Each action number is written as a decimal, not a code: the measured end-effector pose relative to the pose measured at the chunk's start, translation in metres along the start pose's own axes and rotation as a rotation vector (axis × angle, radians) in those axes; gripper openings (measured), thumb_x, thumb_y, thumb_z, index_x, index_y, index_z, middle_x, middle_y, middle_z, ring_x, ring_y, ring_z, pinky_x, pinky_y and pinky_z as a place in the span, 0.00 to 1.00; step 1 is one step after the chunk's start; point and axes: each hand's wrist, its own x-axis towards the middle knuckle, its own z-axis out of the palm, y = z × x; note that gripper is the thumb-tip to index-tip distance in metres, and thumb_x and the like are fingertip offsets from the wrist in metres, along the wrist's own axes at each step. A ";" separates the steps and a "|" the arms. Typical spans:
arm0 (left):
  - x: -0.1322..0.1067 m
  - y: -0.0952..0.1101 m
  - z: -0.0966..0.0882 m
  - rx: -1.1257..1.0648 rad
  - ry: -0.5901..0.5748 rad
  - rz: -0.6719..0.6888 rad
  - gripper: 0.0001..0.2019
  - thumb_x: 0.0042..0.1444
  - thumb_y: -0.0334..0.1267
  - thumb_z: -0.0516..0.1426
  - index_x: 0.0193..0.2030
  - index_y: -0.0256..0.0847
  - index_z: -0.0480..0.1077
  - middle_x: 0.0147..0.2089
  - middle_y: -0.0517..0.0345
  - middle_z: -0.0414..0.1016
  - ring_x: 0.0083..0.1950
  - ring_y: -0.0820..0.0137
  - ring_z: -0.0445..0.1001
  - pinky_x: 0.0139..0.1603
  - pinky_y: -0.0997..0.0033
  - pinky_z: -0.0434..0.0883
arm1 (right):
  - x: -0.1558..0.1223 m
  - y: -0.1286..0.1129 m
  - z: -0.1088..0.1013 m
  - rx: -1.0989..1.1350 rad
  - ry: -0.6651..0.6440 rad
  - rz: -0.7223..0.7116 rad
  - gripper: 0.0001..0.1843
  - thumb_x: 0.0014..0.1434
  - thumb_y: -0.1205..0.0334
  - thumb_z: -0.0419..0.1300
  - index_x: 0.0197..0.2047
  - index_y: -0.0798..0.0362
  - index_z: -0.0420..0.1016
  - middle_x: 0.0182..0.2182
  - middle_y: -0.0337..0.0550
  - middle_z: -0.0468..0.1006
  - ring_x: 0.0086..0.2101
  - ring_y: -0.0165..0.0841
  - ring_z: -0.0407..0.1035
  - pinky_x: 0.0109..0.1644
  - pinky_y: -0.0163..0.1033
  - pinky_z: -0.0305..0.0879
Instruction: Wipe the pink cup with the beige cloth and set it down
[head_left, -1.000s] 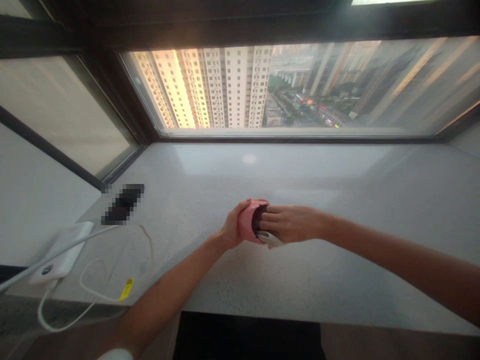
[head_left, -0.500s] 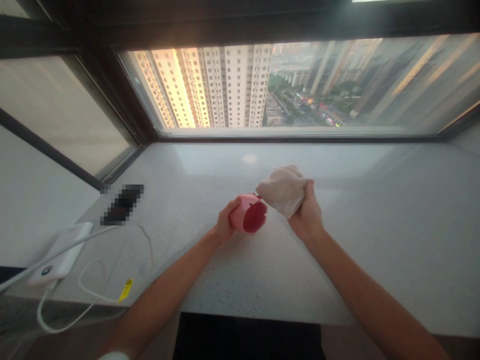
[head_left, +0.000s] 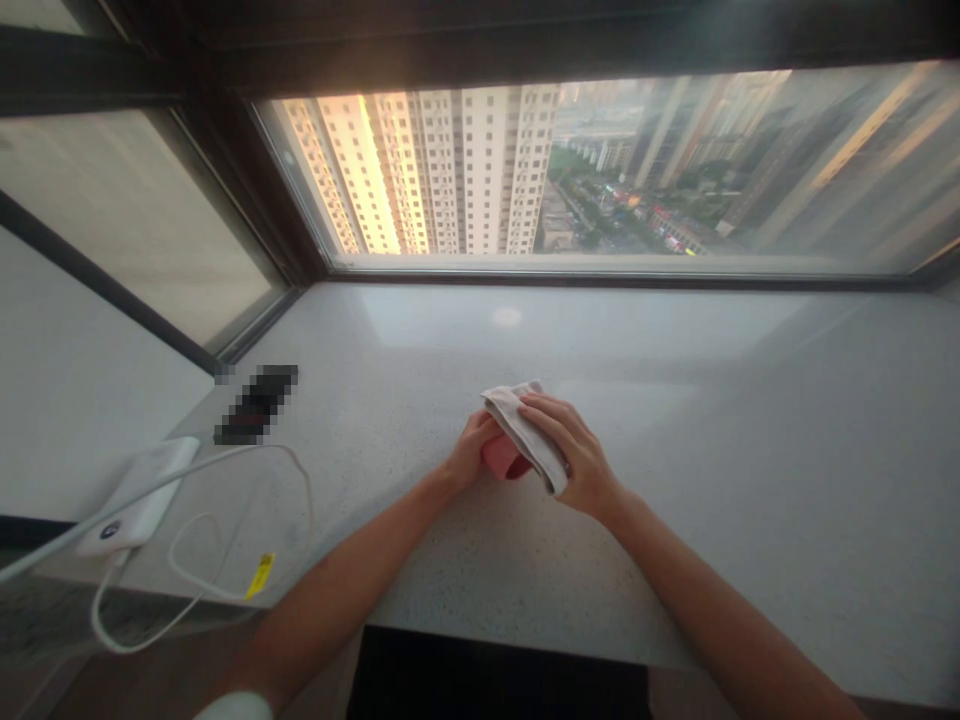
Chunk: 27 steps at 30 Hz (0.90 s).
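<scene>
Left hand (head_left: pixel 471 452) clasps a half-hidden pink cup (head_left: pixel 502 459); right hand (head_left: pixel 579 458) pinches a beige cloth (head_left: pixel 526 432) over it.

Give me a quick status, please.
Left hand steadying pink cup; right hand pressing beige cloth over it; white power bank well off to the left.

A high-rise flat: a wide window (head_left: pixel 660 170) overlooks apartment towers (head_left: pixel 487 170) and streets (head_left: pixel 607 205) far below, above a speckled stone sill (head_left: pixel 787 520) holding a power bank (head_left: pixel 139 495).

Cloth (head_left: pixel 523 432) on cup (head_left: pixel 502 458) — power bank (head_left: pixel 139 495) left, window (head_left: pixel 555 170) behind.
</scene>
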 end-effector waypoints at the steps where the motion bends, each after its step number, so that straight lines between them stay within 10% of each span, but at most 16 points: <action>1: 0.000 0.002 0.003 -0.007 0.003 -0.003 0.27 0.56 0.59 0.69 0.51 0.38 0.79 0.51 0.49 0.83 0.53 0.53 0.79 0.57 0.57 0.75 | -0.001 0.001 0.000 -0.024 0.030 0.016 0.37 0.72 0.59 0.59 0.81 0.42 0.57 0.66 0.57 0.74 0.65 0.54 0.71 0.67 0.64 0.73; 6: -0.004 0.013 0.017 0.090 -0.040 0.004 0.28 0.54 0.62 0.71 0.45 0.37 0.80 0.46 0.49 0.82 0.49 0.56 0.79 0.55 0.60 0.74 | -0.007 0.005 0.004 -0.121 0.100 0.058 0.33 0.74 0.65 0.55 0.78 0.37 0.64 0.59 0.54 0.78 0.63 0.52 0.73 0.66 0.62 0.74; 16: -0.016 0.012 0.015 0.613 -0.110 0.178 0.47 0.50 0.48 0.75 0.75 0.45 0.64 0.62 0.46 0.79 0.58 0.53 0.78 0.62 0.57 0.72 | -0.008 0.012 0.007 -0.081 0.286 0.171 0.28 0.75 0.62 0.58 0.75 0.39 0.69 0.68 0.53 0.75 0.66 0.49 0.73 0.68 0.59 0.74; 27: -0.008 0.010 0.003 0.812 0.089 0.230 0.34 0.47 0.43 0.73 0.62 0.42 0.74 0.44 0.56 0.83 0.39 0.65 0.77 0.46 0.68 0.74 | -0.003 0.002 0.012 0.006 0.110 0.129 0.32 0.75 0.58 0.52 0.80 0.43 0.59 0.76 0.54 0.64 0.74 0.53 0.59 0.77 0.69 0.59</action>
